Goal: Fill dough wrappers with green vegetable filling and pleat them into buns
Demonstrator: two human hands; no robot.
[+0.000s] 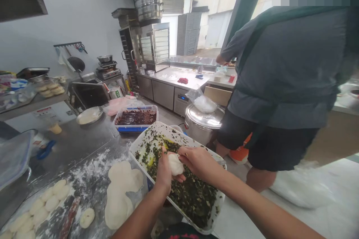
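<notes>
A white round filled bun (175, 165) rests in my left hand (163, 173), whose fingers and thumb cup it from the side and below. My right hand (198, 161) pinches the dough at the bun's upper right edge. Both hands are over a white plastic tub (142, 145) of chopped dark green filling (193, 198). Bits of green stick to my left fingers. On the floured steel table to the left lie flat dough wrappers (119, 196), overlapping each other. A small dough piece (87, 218) and a rolling pin (70, 216) are beside them.
Several dough balls (40, 209) sit at the table's lower left. Beyond the green filling stands a tub of dark red filling (136, 117), near a metal pan (89, 115). A lidded steel pot (203, 117) is ahead, and a co-worker (283, 71) stands close on the right.
</notes>
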